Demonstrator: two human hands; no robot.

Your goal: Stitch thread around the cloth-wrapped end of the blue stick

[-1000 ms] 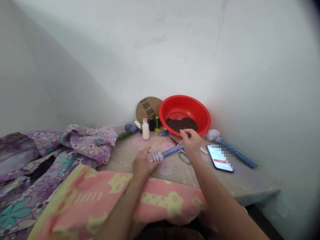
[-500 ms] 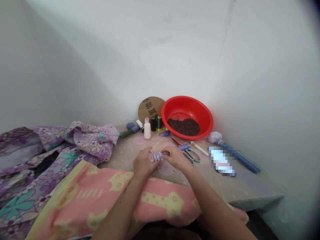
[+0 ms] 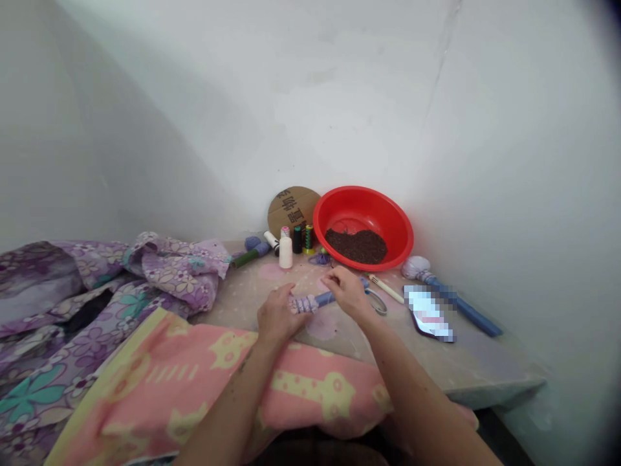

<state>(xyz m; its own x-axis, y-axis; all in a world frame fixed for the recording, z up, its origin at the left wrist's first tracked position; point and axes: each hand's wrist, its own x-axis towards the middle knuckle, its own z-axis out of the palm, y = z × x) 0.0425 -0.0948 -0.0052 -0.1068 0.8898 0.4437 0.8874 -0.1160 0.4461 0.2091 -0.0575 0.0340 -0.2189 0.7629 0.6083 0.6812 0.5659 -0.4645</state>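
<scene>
In the head view, your left hand (image 3: 278,317) is wrapped around the bound end of the stick (image 3: 325,298), near the middle of the table's (image 3: 485,362) front edge; your right hand (image 3: 348,292) has thumb and fingertips pinched together over the stick, on what I cannot tell; scissors (image 3: 378,303) lie just beside it; the bowl (image 3: 395,226) stands at the back edge.

The stick (image 3: 324,298) I am holding is looking smooth along its blue covering, clothlike at its bound end. I am seeing a glossy plastic basin (image 3: 358,213), a matt cardboard disc (image 3: 286,210), a matt thread cone (image 3: 286,254); the pink cloth (image 3: 194,353) is looking soft, matt.
</scene>
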